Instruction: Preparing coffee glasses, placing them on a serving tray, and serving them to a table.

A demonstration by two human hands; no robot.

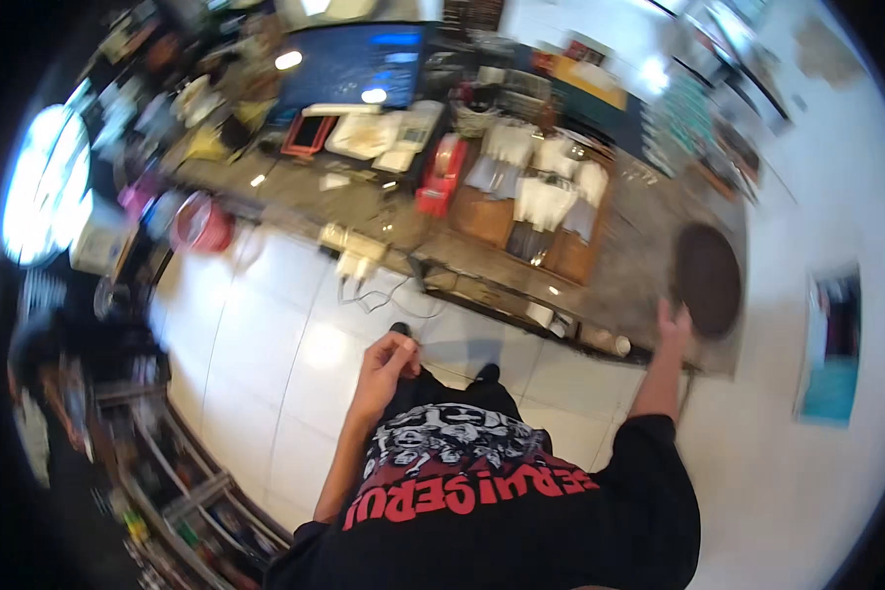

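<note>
My left hand [387, 366] is held in front of my body, above the tiled floor. Its thumb and fingers are pressed together in a pinch; anything between them is too small or hidden to make out. My right hand [674, 323] reaches to the counter's right end, fingers stretched out and apart, holding nothing that shows. Beside it lies a dark brown oval mat [708, 280]; whether the fingers touch it is blurred. Further left on the brown counter [639, 236], a wooden tray [475, 215] bears several packs of cutlery with white tops [544, 202].
A red tape dispenser [442, 177], a tablet in a red case [310, 134] and a monitor [354, 64] stand along the counter. A cream power strip [352, 248] with hanging cords is at its front edge. A pink basket [203, 224] and a shelf rack [199, 494] are at left.
</note>
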